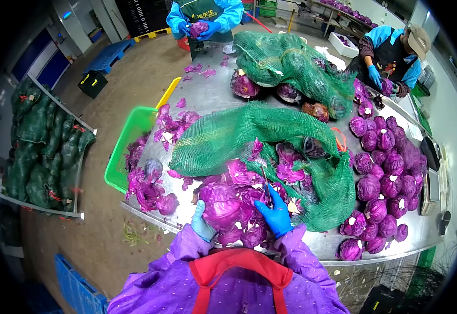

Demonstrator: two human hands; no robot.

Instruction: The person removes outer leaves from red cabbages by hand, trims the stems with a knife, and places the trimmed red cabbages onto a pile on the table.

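A large red cabbage [219, 206] stands at the near edge of the table in front of me. My left hand [202, 226], in a pale blue glove, holds it from the left side with the thumb up. In a brighter blue glove, my right hand [275, 213] is closed beside loose purple leaves, right of the cabbage. A thin dark blade, apparently a knife [264, 174], points up and away from its fingers; the handle is hidden. Just beyond lies a green mesh bag [213, 138], with cabbages and torn leaves at its opening.
A green crate [130, 144] with purple leaves hangs at the table's left edge. Many trimmed cabbages [390, 165] are piled right. Another filled mesh bag [286, 60] lies farther back. Two co-workers, one far [207, 15] and one right [390, 57], handle cabbages.
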